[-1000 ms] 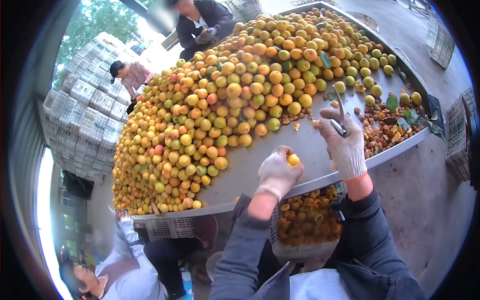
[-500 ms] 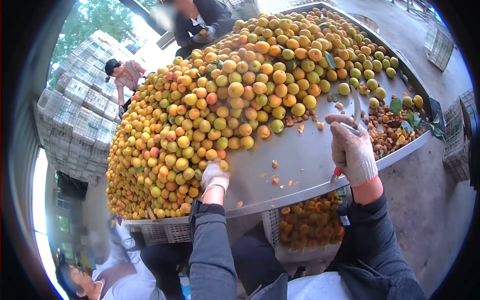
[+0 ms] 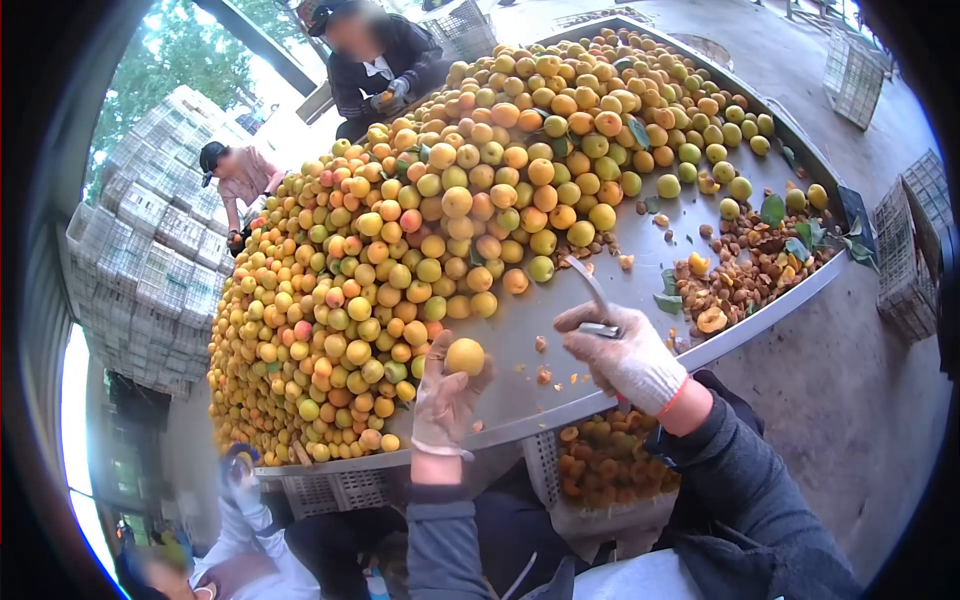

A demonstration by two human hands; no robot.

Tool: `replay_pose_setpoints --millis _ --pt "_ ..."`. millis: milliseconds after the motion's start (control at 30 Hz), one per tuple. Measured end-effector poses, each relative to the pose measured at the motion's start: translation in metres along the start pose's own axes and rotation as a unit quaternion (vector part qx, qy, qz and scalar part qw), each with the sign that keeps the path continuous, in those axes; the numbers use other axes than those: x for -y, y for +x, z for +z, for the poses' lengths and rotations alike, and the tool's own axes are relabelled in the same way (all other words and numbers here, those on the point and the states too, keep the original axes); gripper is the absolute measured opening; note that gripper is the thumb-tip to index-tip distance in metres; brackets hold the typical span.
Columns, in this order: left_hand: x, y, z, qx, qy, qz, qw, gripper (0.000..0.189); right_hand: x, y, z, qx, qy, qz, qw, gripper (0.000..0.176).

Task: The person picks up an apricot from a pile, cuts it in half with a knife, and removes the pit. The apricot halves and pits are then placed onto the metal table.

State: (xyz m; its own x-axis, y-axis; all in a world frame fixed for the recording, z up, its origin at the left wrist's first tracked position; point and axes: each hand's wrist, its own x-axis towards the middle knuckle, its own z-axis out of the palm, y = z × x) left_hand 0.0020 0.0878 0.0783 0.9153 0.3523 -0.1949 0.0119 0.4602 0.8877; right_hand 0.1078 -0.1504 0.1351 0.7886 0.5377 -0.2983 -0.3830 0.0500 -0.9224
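Here, the gloved left hand (image 3: 445, 400) holds one yellow apricot (image 3: 465, 357) just above the near edge of the metal bench (image 3: 560, 320), its grip grasping the fruit from below. The right hand (image 3: 628, 358), gloved too, has its grip clenched on a knife (image 3: 592, 290) whose curved blade points up towards the heap of apricots (image 3: 450, 200). A pile of pits and leaves (image 3: 750, 275) lies at the bench's right end. Under the bench rim, between the forearms, a crate (image 3: 610, 470) holds cut fruit.
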Motion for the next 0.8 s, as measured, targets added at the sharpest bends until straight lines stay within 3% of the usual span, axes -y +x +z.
replay_pose_setpoints --millis 33,233,333,467,633,800 --pt "-0.001 -0.007 0.014 0.075 -0.129 0.036 0.988 0.049 0.0 -0.002 0.003 0.026 -0.033 0.014 0.999 0.018" --pt "0.037 0.002 0.034 0.074 -0.315 0.003 0.946 0.04 -0.037 0.003 0.012 0.075 -0.112 -0.08 0.988 0.013" --pt "0.056 0.009 0.024 0.12 -0.331 -0.007 0.936 0.039 -0.042 0.003 0.014 0.086 -0.143 -0.111 0.98 0.013" --pt "0.036 -0.002 0.055 0.091 -0.272 0.027 0.958 0.042 -0.045 0.004 0.021 0.101 -0.172 -0.088 0.976 0.015" --pt "0.039 -0.005 0.054 0.082 -0.285 0.005 0.955 0.048 -0.058 0.008 0.027 0.081 -0.228 -0.125 0.962 0.031" --pt "0.038 -0.011 0.05 0.084 -0.238 0.015 0.968 0.049 -0.057 0.009 0.031 0.073 -0.257 -0.156 0.951 0.036"
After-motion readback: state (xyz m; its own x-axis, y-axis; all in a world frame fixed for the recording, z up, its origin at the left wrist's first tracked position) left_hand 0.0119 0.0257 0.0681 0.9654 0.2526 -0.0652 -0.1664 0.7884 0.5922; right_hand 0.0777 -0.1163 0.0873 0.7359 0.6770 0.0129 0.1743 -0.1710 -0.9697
